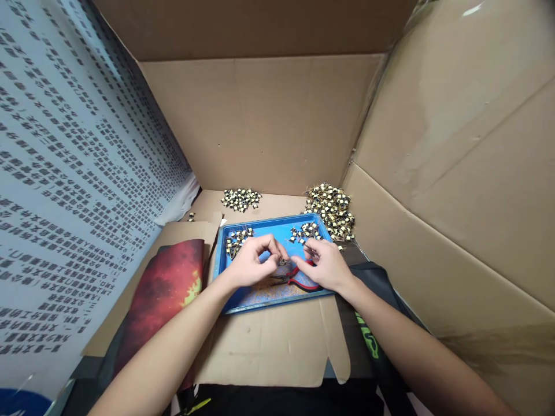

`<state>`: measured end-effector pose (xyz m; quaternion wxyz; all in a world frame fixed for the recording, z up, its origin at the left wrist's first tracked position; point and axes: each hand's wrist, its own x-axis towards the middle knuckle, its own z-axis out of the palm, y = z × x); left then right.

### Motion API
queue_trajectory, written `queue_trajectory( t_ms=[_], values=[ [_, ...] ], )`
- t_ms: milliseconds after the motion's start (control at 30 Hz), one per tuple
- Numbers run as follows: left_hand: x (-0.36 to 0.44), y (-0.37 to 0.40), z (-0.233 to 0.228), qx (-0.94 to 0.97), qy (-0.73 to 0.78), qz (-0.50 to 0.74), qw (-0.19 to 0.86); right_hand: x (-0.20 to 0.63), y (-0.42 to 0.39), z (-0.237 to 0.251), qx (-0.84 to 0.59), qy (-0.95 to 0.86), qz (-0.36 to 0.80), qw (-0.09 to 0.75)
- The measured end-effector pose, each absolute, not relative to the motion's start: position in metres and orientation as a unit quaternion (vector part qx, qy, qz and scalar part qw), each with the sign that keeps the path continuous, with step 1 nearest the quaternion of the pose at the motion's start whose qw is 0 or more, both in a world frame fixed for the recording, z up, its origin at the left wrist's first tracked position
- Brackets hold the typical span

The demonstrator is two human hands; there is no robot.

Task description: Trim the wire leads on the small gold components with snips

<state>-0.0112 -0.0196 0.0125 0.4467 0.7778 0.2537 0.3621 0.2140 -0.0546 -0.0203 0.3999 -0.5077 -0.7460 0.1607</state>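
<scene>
Both hands meet over the shallow blue plastic tray (225,271) lying on flattened brown cardboard (277,346). The left hand (251,266) pinches a small yellow-and-dark wound component (284,262) between its fingers (277,249) above the tray's middle. The right hand (326,266) closes its fingers on red-handled pliers (300,281), whose handles rest on the tray floor. Small piles of the same components (236,238) sit in the tray's far corners; a larger heap (332,209) lies just beyond it.

Both bare forearms reach forward, converging. The left hand (251,266) pinches, fingertips together. The right hand (327,267) curls, palm down, just beside it.
</scene>
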Motion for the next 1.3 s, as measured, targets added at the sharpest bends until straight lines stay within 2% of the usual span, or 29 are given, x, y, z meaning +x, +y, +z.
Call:
queue_trajectory(
  t_ms=[133,333,433,533,667,733,967,1133,1300],
  values=[
    [-0.016,-0.015,0.006,0.77,0.273,0.349,0.459,0.217,-0.054,-0.019,-0.506,-0.719,0.178,0.442],
    [-0.013,-0.019,0.01,0.812,0.28,0.275,0.432,0.211,-0.06,-0.015,-0.438,-0.759,0.265,0.403],
    [-0.013,-0.019,0.01,0.809,0.273,0.274,0.443,0.207,-0.064,-0.016,-0.416,-0.774,0.268,0.395],
    [-0.014,-0.018,0.008,0.767,0.27,0.289,0.505,0.206,-0.064,-0.018,-0.42,-0.766,0.255,0.414],
    [-0.016,-0.016,0.005,0.678,0.238,0.276,0.638,0.205,-0.064,-0.018,-0.444,-0.754,0.224,0.429],
    [-0.016,-0.016,0.004,0.662,0.217,0.269,0.666,0.206,-0.064,-0.017,-0.454,-0.751,0.216,0.429],
    [-0.012,-0.018,0.003,0.642,0.194,0.299,0.678,0.209,-0.062,-0.02,-0.431,-0.757,0.254,0.42],
    [-0.013,-0.017,0.001,0.627,0.196,0.283,0.699,0.21,-0.062,-0.022,-0.427,-0.755,0.255,0.428],
    [-0.015,-0.014,-0.004,0.654,0.207,0.266,0.677,0.208,-0.062,-0.02,-0.431,-0.754,0.248,0.43]
  ],
)
